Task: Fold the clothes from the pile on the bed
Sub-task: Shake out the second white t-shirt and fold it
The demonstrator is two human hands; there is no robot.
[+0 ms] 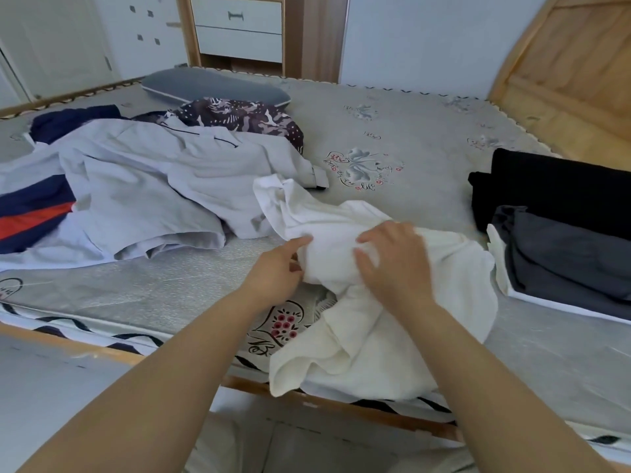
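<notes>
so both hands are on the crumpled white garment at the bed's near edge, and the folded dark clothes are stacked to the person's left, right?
Wrong side. The head view shows the folded dark clothes stacked to the person's right. The rest holds: left hand and right hand are on the crumpled white garment at the bed's near edge.

White garment (358, 302) crumpled at bed's (426, 172) near edge; unfolded pile (143, 186) left.

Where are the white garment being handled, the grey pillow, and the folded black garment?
white garment (386, 336): head view, on its crumpled lower half near the bed edge.
grey pillow (211, 87): head view, on the middle of its top face.
folded black garment (553, 186): head view, on its flat top surface.
</notes>
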